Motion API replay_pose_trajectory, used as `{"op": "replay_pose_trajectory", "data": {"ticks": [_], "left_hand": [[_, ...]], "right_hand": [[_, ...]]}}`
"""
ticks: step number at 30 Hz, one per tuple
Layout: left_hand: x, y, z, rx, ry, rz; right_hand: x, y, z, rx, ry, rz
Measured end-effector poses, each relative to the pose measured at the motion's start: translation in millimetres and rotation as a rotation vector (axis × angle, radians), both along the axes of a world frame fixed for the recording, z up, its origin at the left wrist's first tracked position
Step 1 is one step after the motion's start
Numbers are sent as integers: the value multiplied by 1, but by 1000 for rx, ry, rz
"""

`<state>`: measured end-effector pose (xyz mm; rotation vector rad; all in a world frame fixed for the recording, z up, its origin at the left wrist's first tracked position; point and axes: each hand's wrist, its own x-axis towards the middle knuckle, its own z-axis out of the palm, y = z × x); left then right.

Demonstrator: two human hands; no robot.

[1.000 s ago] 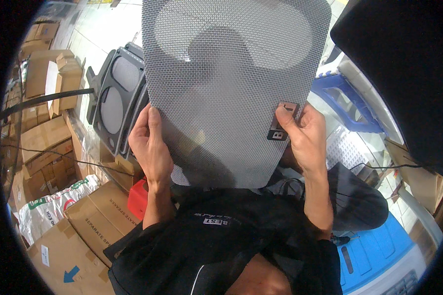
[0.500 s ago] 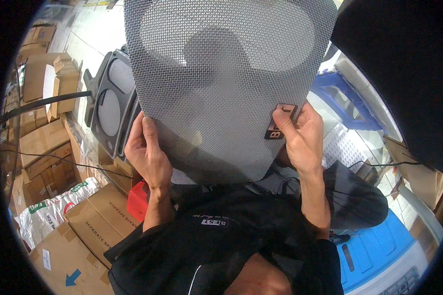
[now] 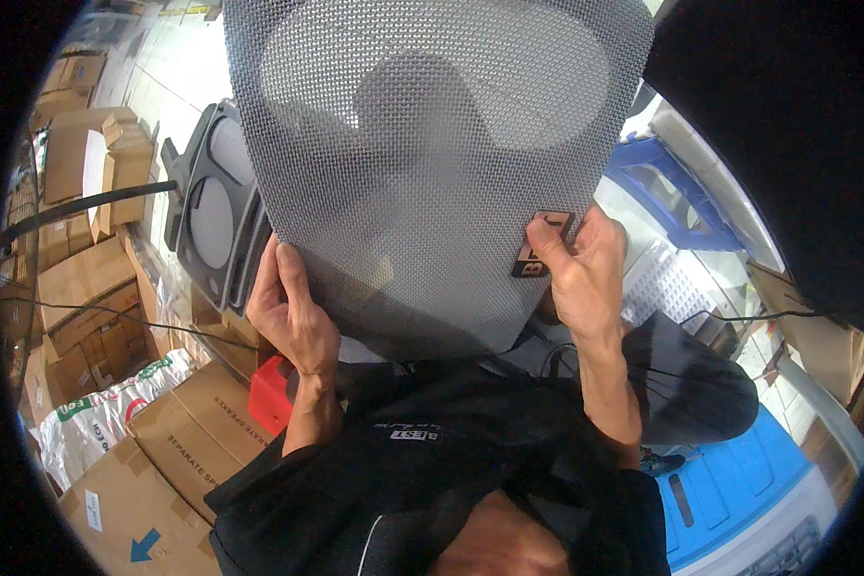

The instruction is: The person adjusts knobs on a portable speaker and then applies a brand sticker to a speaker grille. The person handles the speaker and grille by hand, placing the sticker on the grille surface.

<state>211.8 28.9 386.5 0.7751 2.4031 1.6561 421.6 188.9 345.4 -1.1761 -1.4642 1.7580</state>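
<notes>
Currently, left hand and right hand grip opposite edges of a tapered grey wire-mesh panel before the chest; black-and-copper rectangular badge already on it, fixing unclear; panel not set down.

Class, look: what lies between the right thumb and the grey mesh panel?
A small black and copper badge lies there, on the grey mesh panel, partly covered by the right hand; the head view shows this.
</notes>
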Motion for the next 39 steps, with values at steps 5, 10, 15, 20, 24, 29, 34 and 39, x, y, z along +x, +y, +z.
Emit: {"op": "replay_pose_trajectory", "data": {"ticks": [5, 10, 15, 20, 24, 29, 34, 39], "left_hand": [[2, -3, 1, -17, 45, 0], [-1, -6, -1, -31, 58, 28], [-14, 0, -6, -4, -20, 31], [-24, 2, -12, 101, -186, -32], [-29, 2, -20, 128, -267, -15], [-30, 2, -25, 133, -273, -8], [-26, 2, -24, 144, -240, -26], [-21, 0, -21, 118, -167, -43]], "right_hand": [[-4, -6, 2, -37, 44, -30], [-6, -12, 0, -98, 90, -52], [-10, -10, -1, -76, 140, -11], [-7, -7, 4, -60, 162, 90], [-8, -8, 9, -50, 231, 127], [-19, -12, 4, -48, 165, 1], [-13, -13, -5, -42, 202, 1], [-7, -14, -2, -57, 163, 22]]}}
